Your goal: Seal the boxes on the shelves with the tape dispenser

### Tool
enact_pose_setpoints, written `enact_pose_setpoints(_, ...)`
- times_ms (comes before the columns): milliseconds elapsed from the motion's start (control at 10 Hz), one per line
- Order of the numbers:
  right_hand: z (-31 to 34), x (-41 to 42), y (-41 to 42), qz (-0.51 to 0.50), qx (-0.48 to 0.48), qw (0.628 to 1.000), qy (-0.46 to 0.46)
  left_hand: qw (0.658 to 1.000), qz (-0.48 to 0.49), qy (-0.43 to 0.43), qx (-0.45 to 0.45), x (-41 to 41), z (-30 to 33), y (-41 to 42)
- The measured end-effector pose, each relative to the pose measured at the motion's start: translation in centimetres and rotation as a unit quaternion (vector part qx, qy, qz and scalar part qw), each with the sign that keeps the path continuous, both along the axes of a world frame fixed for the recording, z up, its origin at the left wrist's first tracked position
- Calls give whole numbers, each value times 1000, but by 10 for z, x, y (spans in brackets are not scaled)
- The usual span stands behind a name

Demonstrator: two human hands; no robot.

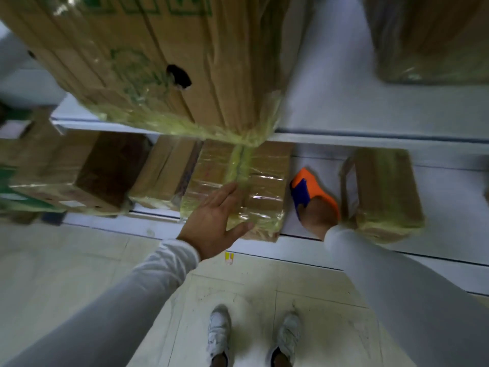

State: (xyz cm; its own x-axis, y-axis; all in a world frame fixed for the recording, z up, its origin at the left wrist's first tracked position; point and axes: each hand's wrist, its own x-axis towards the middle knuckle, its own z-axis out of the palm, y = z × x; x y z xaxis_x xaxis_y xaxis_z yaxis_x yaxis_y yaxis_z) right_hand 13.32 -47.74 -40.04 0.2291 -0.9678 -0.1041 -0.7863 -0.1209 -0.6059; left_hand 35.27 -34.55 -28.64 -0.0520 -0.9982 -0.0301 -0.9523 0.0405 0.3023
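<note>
**Between two boxes, the dispenser waits on the low shelf**

Down by the floor tiles, two white shoes (254, 337) point at the rack, and grey sleeves reach forward over the lower shelf (304, 229). The left hand (215, 221) lies flat with straight, spread fingers on the near end of the taped box (238, 186), thumb along its near edge. Just right of that box, the right hand (317, 215) is wrapped round the orange and blue tape dispenser (308, 189), which sits low in the gap before the next wrapped box (383, 192).

The taped box runs its long axis near to far, a yellowish seam down the middle. It lies directly left of the dispenser, so I'd judge a short move leftward across the gap brings the dispenser to that seam. Farther up, a big carton (158, 62) overhangs the upper shelf (370, 136).
</note>
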Motion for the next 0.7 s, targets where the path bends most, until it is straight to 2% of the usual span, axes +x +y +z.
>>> enact_pose_setpoints(100, -8, 2, -7, 14, -24, 999, 30, 1000, 5, -8, 4, 5, 2, 3)
enact_pose_setpoints(400, -23, 13, -17, 13, 23, 995, 94, 1000, 4, -10, 12, 5, -4, 12)
enact_pose_setpoints(500, -18, 11, -16, 16, 31, 997, 75, 1000, -15, -8, 14, 7, -2, 14)
enact_pose_setpoints(600, 1, 11, 2, 26, -14, 999, 40, 999, -32, 9, 0, 17, 4, 22)
enact_pose_setpoints(700, 15, 4, 24, 31, -50, 997, 51, 999, -45, 2, 5, 25, 9, 32)
